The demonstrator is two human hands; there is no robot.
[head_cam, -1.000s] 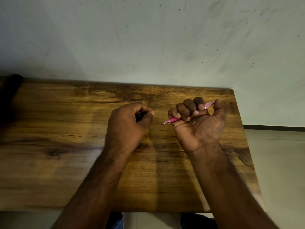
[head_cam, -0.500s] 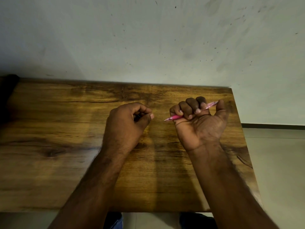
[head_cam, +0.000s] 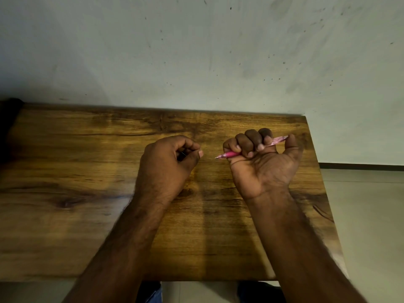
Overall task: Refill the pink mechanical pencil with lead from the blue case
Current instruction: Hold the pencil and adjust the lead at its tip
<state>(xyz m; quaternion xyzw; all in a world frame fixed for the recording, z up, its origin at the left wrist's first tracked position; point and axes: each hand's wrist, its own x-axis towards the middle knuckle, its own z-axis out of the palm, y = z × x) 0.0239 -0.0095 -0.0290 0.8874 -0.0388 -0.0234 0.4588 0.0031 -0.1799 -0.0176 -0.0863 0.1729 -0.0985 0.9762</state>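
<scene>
Above the wooden bench (head_cam: 87, 215): right hand (head_cam: 262, 165) palm up, grip closed around pink mechanical pencil (head_cam: 231, 154), tip pointing left toward left hand (head_cam: 166, 165). Left grip curled shut over something small and dark, too hidden to identify. Hands near, not touching.

Wooden worktop (head_cam: 87, 215), brown with dark grain streaks and a knot near its left side, far edge right against the wall. Wall (head_cam: 196, 51) pale grey-green, scuffed, with small dark specks and smudges, mostly upper right. Light tiled floor (head_cam: 371, 215) to the right of the worktop, with a dark skirting strip (head_cam: 360, 164) along the wall base. Dark object (head_cam: 8, 123) at the far left edge, too dim to identify. Blue fabric (head_cam: 153, 294) below the near worktop edge.
</scene>
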